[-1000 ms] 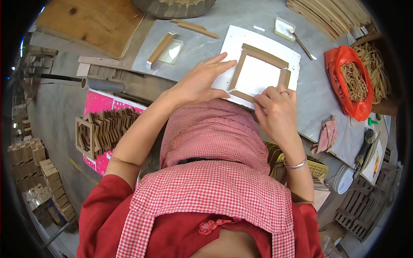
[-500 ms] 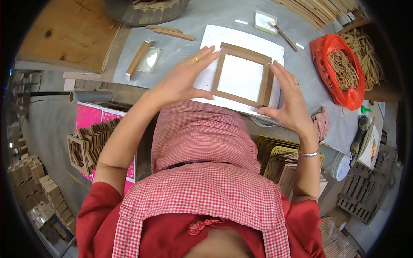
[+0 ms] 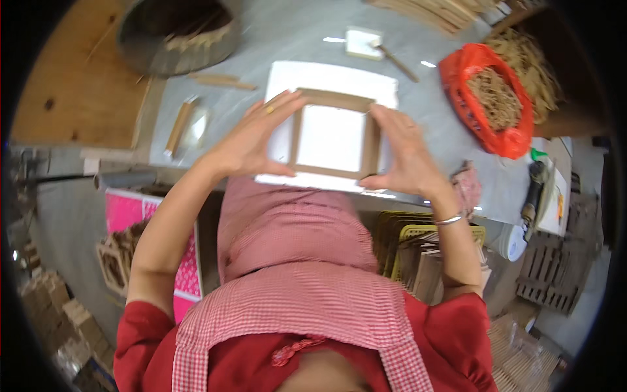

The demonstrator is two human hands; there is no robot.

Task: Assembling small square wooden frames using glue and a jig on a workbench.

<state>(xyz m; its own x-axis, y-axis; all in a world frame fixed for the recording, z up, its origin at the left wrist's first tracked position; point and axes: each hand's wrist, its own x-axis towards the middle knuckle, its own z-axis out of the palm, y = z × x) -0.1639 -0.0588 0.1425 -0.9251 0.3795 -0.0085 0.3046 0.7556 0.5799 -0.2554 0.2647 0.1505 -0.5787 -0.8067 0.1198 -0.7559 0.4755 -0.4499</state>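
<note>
A square brown wooden frame (image 3: 336,98) made of strips lies on a white board (image 3: 287,77) near the table's front edge. White board shows through its opening. My left hand (image 3: 251,140) grips the left side, fingertips at the far corner and thumb at the near one. On the opposite side, my right hand (image 3: 406,151) grips it likewise, its thumb by the near right corner. The fingers of my right hand partly cover the right strip.
Left of the board lie a wooden strip (image 3: 179,127) and loose strips (image 3: 222,81). A shallow white dish (image 3: 364,43) with a brush (image 3: 397,63) stands beyond. At right sits a red plastic bag (image 3: 450,72) of rubber bands. A dark round basket (image 3: 147,49) stands far left.
The whole view has shifted, so the table scene sits further left. My hands have come slightly closer together, and the right-hand strip appears to sit tighter against the frame.
</note>
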